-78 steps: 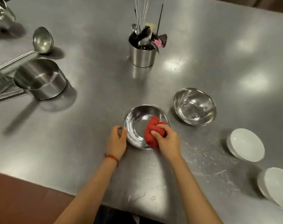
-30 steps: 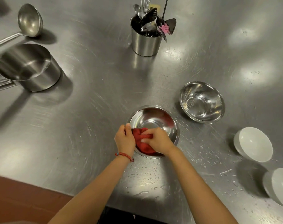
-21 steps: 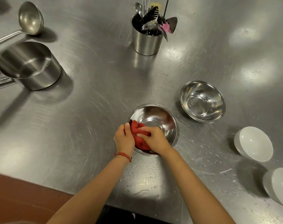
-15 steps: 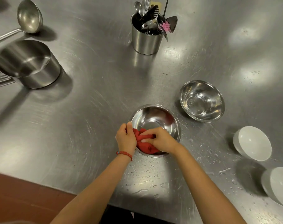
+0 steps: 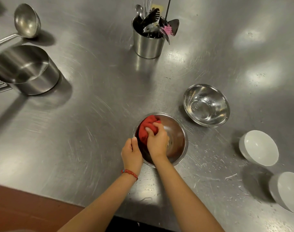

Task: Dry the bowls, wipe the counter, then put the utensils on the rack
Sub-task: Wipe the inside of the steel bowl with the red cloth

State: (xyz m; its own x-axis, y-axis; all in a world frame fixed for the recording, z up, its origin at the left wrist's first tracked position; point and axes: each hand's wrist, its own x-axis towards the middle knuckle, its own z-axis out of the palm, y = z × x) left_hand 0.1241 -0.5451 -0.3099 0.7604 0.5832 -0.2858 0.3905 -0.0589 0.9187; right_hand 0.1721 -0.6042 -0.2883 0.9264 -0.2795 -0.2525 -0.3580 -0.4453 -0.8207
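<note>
A steel bowl [image 5: 177, 141] sits near the front of the steel counter [image 5: 96, 114]. My left hand [image 5: 132, 154] grips its near-left rim. Inside it, my right hand [image 5: 157, 141] presses a crumpled red cloth [image 5: 147, 126] against the far-left wall. A second steel bowl [image 5: 206, 105] with water drops stands to the right and further back. Two white bowls, one [image 5: 260, 148] nearer the middle and one [image 5: 288, 191] at the right edge, rest on the right. A steel canister [image 5: 147, 45] with several utensils stands at the back.
A steel pot [image 5: 27, 69] stands at the left, with a ladle [image 5: 26, 21] lying behind it. Water drops speckle the counter between the bowls at the front right. The counter's front edge runs along the bottom, with brown floor [image 5: 25, 210] below.
My right hand has swept the red cloth from the bowl's near side up to its far-left wall. My left hand keeps hold of the rim.
</note>
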